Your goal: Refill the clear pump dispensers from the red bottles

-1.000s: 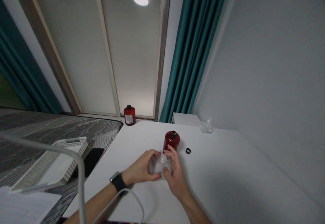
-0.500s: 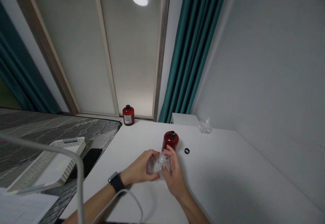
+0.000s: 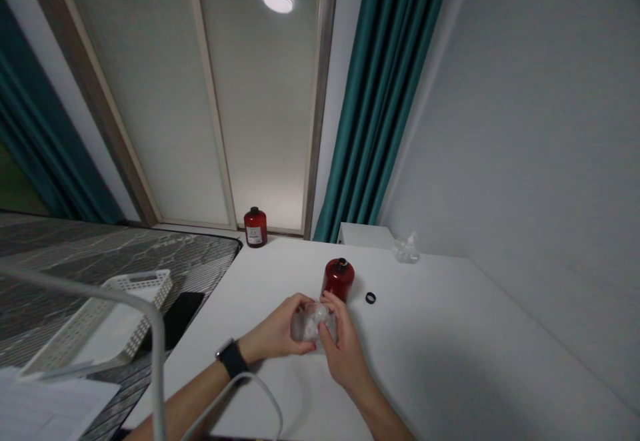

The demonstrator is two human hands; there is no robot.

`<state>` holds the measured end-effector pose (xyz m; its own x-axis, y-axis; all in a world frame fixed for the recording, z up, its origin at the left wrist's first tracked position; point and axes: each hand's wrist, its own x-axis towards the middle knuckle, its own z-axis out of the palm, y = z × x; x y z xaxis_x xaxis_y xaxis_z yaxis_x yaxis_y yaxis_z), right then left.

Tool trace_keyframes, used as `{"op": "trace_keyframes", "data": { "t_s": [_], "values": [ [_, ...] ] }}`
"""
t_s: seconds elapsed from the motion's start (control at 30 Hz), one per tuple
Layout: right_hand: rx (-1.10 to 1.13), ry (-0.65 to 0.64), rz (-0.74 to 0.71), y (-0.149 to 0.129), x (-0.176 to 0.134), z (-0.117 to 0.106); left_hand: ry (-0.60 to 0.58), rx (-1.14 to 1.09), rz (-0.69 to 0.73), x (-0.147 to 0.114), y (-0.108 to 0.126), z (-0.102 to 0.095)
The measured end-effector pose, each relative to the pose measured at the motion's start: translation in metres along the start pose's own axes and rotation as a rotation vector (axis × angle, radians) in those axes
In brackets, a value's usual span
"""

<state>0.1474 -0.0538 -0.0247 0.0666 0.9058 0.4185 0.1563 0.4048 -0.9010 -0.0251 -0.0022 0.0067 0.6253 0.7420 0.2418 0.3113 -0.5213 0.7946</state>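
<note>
Above the white table, a clear plastic container (image 3: 299,327) is between my two hands, with crumpled see-through plastic (image 3: 314,319) in it. My left hand (image 3: 285,326), a dark-banded watch on its wrist, curls round the left side with the thumb along the near side. From the right, my right hand (image 3: 343,342) has its thumb against the plastic and its fingers at the far right side. Just beyond the hands stands a dark red bottle (image 3: 339,279) with its neck uncovered. To its right lies a black ring (image 3: 371,298).
Another red bottle (image 3: 255,229), labelled and black-capped, stands at the table's far left corner. A crumpled clear bag (image 3: 407,249) lies at the back right beside a white box (image 3: 367,234). Left are a white basket (image 3: 127,347) and paper (image 3: 60,404). A grey cable (image 3: 157,354) crosses the near left.
The right hand's fingers have bent in a little toward the container and its thumb has shifted slightly on the plastic. The left hand keeps its grip. The whole view has moved very slightly.
</note>
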Motion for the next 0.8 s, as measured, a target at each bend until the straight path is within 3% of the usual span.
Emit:
{"op": "trace_keyframes", "data": {
  "t_s": [0.13, 0.33, 0.6, 0.8],
  "values": [
    [-0.029, 0.029, 0.004, 0.001, -0.001, 0.0, 0.01, 0.036, -0.018, -0.001, -0.002, 0.001],
    [-0.069, -0.048, -0.041, -0.008, -0.001, -0.005, -0.021, 0.034, -0.004, -0.001, -0.004, -0.001],
    [-0.059, 0.036, -0.025, 0.001, -0.004, 0.002, 0.038, 0.231, -0.081, -0.002, 0.006, 0.006],
    [-0.105, -0.026, -0.046, -0.009, -0.005, -0.002, 0.001, 0.19, -0.062, -0.001, 0.005, 0.002]
  ]
}}
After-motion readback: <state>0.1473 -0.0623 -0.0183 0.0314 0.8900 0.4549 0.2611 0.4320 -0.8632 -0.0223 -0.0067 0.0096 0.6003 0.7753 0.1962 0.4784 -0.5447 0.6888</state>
